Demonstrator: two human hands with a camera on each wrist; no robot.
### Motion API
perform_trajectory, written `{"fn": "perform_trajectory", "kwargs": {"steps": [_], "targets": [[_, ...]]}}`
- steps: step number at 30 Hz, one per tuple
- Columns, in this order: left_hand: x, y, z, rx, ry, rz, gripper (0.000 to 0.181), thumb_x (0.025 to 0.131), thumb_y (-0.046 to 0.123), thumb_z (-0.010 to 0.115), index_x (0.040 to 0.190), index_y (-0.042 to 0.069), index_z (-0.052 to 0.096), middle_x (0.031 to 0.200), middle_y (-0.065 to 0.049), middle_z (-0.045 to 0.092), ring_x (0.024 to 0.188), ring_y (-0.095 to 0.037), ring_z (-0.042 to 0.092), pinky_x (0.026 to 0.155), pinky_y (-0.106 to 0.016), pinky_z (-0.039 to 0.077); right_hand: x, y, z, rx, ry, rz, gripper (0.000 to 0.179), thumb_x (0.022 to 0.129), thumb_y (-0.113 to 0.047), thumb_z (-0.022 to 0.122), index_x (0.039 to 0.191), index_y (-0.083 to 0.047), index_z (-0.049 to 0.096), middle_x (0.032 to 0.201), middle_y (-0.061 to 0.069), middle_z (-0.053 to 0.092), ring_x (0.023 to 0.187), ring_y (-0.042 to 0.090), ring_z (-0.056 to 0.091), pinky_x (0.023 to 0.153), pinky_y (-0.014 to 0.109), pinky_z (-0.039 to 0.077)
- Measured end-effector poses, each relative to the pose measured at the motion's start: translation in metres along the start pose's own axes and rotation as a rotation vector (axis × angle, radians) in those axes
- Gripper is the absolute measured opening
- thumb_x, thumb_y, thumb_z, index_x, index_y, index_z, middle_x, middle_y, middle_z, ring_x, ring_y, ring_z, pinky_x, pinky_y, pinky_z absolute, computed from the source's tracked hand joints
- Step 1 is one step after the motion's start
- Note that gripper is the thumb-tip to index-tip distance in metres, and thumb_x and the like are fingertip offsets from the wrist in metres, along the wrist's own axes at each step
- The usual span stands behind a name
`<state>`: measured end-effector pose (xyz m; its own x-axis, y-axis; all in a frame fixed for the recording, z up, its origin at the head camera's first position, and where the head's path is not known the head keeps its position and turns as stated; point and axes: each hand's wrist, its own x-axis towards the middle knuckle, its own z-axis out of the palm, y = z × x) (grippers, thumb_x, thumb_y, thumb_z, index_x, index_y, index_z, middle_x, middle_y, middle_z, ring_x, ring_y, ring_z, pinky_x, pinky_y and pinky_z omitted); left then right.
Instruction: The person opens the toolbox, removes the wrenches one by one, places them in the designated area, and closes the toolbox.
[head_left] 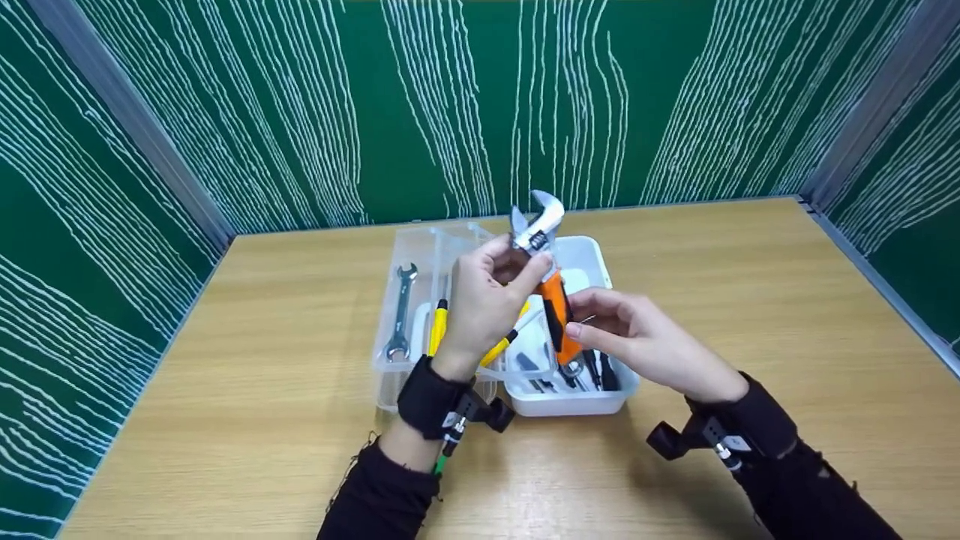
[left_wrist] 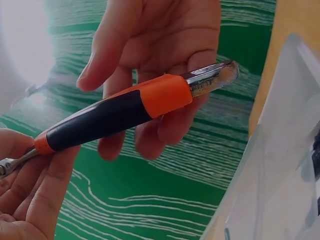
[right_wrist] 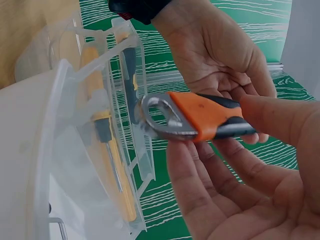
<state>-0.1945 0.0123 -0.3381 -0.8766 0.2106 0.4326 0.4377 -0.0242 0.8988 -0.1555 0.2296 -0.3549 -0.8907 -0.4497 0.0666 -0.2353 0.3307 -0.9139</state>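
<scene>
An adjustable wrench (head_left: 556,304) with an orange and black handle is held up over the boxes, its metal jaw end tilted up and away. My left hand (head_left: 480,300) pinches it at the neck, just below the head. Around the handle's lower part lies my right hand (head_left: 656,341), fingers behind or beside it. In the left wrist view the right thumb (left_wrist: 102,55) stands apart from the handle, the fingers loosely bent. The right wrist view shows the handle's end with its hanging hole (right_wrist: 162,117) toward the camera; whether the right fingertips touch is unclear.
A clear plastic organizer (head_left: 386,300) on the left holds an open-end wrench (head_left: 403,311) and yellow-handled tools (head_left: 439,328). Overlapping it, a white box (head_left: 574,405) contains several small tools with dark handles (head_left: 606,373). Both stand on a wooden table (head_left: 285,360) before green walls (head_left: 637,75).
</scene>
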Motion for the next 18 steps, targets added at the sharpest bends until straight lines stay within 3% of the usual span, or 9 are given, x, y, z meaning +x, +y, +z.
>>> {"fn": "perform_trajectory", "kwargs": {"steps": [8, 18], "targets": [[0.0013, -0.0005, 0.0077, 0.042, -0.038, -0.004, 0.026, 0.102, 0.013, 0.073, 0.124, 0.0, 0.074, 0.102, -0.014, 0.081, 0.085, -0.014, 0.076, 0.082, -0.033, 0.067, 0.001, 0.0005, 0.0012, -0.039, 0.042, -0.008, 0.024, 0.107, -0.022, 0.068, 0.123, -0.004, 0.071, 0.11, 0.009, 0.074, 0.098, 0.019, 0.071, 0.088, 0.023, 0.06], [-0.001, -0.0027, 0.0063, 0.014, -0.06, -0.073, 0.032, 0.104, 0.015, 0.072, 0.133, 0.001, 0.071, 0.109, -0.015, 0.08, 0.095, -0.016, 0.079, 0.086, -0.03, 0.067, 0.0026, 0.0029, 0.0045, -0.072, 0.082, -0.003, 0.015, 0.105, -0.019, 0.071, 0.113, -0.007, 0.074, 0.1, 0.008, 0.072, 0.089, 0.022, 0.069, 0.083, 0.029, 0.062]]}}
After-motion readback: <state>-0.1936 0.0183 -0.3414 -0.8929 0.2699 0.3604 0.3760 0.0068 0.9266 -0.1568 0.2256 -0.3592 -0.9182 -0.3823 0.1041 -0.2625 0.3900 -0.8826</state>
